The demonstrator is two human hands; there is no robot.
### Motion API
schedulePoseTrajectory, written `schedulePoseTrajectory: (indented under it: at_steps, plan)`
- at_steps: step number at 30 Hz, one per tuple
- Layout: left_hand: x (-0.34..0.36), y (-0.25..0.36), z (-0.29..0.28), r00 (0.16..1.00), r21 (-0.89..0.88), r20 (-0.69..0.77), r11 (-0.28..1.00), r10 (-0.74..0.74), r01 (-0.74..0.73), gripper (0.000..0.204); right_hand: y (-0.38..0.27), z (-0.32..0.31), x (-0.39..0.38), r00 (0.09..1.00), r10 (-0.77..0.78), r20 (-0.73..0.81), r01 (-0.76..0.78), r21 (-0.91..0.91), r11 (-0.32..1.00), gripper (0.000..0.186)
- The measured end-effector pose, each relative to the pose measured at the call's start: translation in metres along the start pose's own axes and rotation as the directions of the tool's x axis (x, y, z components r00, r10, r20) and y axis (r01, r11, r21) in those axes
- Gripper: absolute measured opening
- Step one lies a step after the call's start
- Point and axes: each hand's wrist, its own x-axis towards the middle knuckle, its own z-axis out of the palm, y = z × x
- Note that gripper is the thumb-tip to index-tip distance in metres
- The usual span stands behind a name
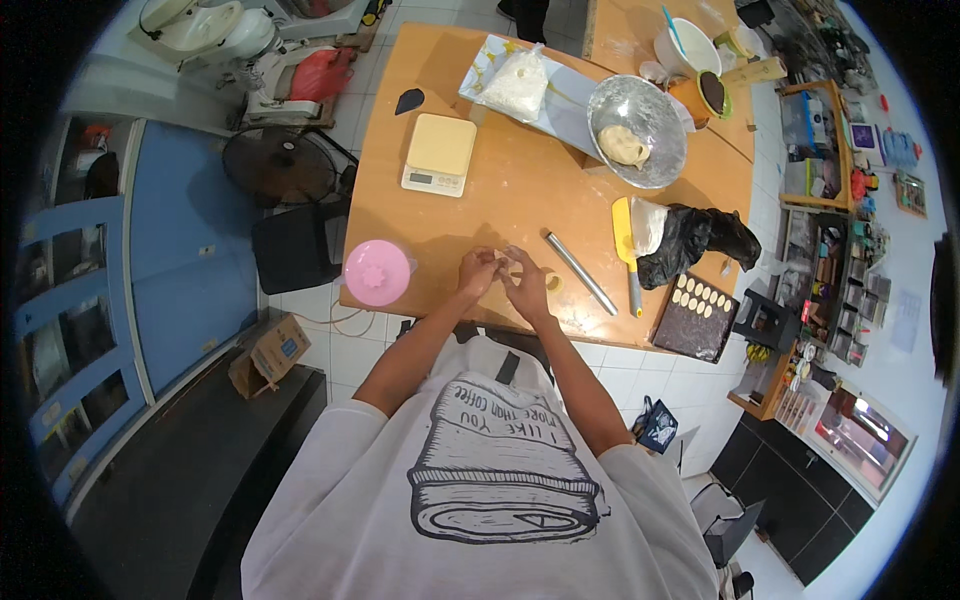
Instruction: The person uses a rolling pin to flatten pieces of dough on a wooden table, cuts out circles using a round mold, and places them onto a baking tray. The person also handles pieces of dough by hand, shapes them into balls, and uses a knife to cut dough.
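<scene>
With the smooth wood-look table (520, 195) as dial, a glossy metal bowl (663, 112) sits at two o'clock, a crinkled, shiny plastic bag (682, 245) at four and a smooth metal rod (581, 273) at half past five.

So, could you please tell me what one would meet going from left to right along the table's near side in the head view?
Pink container, left hand, right hand, metal rod, yellow scraper, tray.
</scene>
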Motion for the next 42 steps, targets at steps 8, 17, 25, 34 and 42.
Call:
schedulePoseTrajectory:
  at_steps: [8, 17, 25, 34, 42]
  plan:
    - [-0.012, 0.038, 0.018, 0.980, 0.255, 0.187, 0.967, -0.065, 0.016, 0.035, 0.046, -0.008, -0.001, 0.967, 0.252, 0.046, -0.243, 0.482, 0.842, 0.036]
    - [-0.005, 0.030, -0.011, 0.978, 0.662, 0.137, 0.720, 0.159, -0.210, 0.047, 0.064, -0.082, 0.050, 0.847, -0.067, -0.527, -0.019, -0.155, 0.988, 0.023]
    - [-0.015, 0.062, -0.033, 0.838, 0.947, 0.314, -0.083, 0.446, -0.311, 0.050, 0.048, -0.100, 0.078, 0.909, -0.244, -0.338, 0.122, -0.344, 0.931, 0.020]
    - [-0.017, 0.067, -0.041, 0.829, 0.945, 0.327, -0.142, 0.454, -0.295, 0.076, -0.138, -0.115, 0.255, 0.851, -0.488, -0.192, 0.405, -0.352, 0.844, 0.022]
    - [-0.024, 0.075, -0.043, 0.855, 0.936, 0.352, -0.136, 0.381, -0.325, 0.082, -0.132, -0.105, 0.335, 0.975, -0.222, 0.002, 0.178, -0.601, 0.779, 0.033]
